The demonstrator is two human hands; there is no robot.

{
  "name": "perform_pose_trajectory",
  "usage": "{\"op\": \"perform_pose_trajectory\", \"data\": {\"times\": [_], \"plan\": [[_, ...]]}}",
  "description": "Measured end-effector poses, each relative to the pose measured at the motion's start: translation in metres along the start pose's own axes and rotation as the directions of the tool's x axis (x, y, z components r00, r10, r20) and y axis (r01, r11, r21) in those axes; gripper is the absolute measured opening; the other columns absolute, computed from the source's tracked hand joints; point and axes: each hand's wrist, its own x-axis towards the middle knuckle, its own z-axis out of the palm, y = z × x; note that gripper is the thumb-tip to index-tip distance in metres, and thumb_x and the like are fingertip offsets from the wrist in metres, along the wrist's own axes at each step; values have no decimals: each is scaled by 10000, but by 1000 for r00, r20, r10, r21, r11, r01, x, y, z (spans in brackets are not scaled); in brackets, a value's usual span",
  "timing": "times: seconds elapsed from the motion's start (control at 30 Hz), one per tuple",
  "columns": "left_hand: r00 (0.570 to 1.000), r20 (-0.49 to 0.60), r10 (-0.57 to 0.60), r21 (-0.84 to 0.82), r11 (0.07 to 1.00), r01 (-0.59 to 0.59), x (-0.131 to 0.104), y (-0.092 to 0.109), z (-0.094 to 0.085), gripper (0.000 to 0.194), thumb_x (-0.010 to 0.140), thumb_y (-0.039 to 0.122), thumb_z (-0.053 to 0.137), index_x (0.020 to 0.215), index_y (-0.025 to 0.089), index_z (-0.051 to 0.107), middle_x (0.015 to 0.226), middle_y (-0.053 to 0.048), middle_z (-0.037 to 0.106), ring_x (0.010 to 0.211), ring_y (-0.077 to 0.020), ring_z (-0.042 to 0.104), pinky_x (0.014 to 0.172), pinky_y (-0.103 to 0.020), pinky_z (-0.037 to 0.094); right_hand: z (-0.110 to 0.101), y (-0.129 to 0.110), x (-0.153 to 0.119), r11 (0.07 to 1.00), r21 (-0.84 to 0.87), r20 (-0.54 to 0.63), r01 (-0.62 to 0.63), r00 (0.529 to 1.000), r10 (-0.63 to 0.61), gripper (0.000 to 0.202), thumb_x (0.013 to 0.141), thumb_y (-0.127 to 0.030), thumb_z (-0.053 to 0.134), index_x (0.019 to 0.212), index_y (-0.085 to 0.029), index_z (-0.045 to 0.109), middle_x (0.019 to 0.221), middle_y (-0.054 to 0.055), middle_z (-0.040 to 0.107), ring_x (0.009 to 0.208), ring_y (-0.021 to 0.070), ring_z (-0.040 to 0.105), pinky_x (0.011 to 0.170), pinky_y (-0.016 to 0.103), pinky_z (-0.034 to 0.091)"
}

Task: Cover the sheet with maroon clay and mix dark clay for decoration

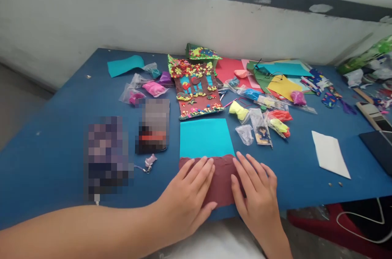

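A turquoise sheet (206, 136) lies flat near the table's front edge, its nearer half covered by a thin brown clay layer (223, 183). My left hand (188, 187) rests on the left part of the clay, fingers stretched out over it. On the right edge of the clay lies my right hand (257, 189), its fingers spread and pointing away from me. Both hands hide parts of the clay. Just beyond the sheet is a decorated clay picture (197, 89) with flowers, a heart and brown and blue stripes.
Bagged clay in pink (154, 88), yellow (238, 110) and red (280, 115) is scattered around the picture. Coloured papers (284, 87) are piled at the back right. Blurred rectangular items (107, 148) and a small charm (150, 161) lie left. White paper (330, 152) is at the right.
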Motion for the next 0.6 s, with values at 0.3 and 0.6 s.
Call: {"op": "perform_pose_trajectory", "data": {"times": [0.3,0.6], "plan": [[977,-100,186,-244,948,-206,7,-21,1,318,913,128,415,1143,38,616,1061,-166,704,1017,-276,616,900,-431,469,8,-10,10,993,112,65,49,996,-56,258,958,-138,463,1157,-97,623,1107,128,727,1030,237,644,937,396,401],[991,-57,119,-224,966,-129,9,-19,4,314,900,135,434,1126,39,631,1088,-149,701,1002,-276,609,876,-409,473,7,-7,10,996,86,-38,35,999,-32,188,937,-133,518,1076,-107,642,1040,150,738,992,252,658,928,435,397]]}}
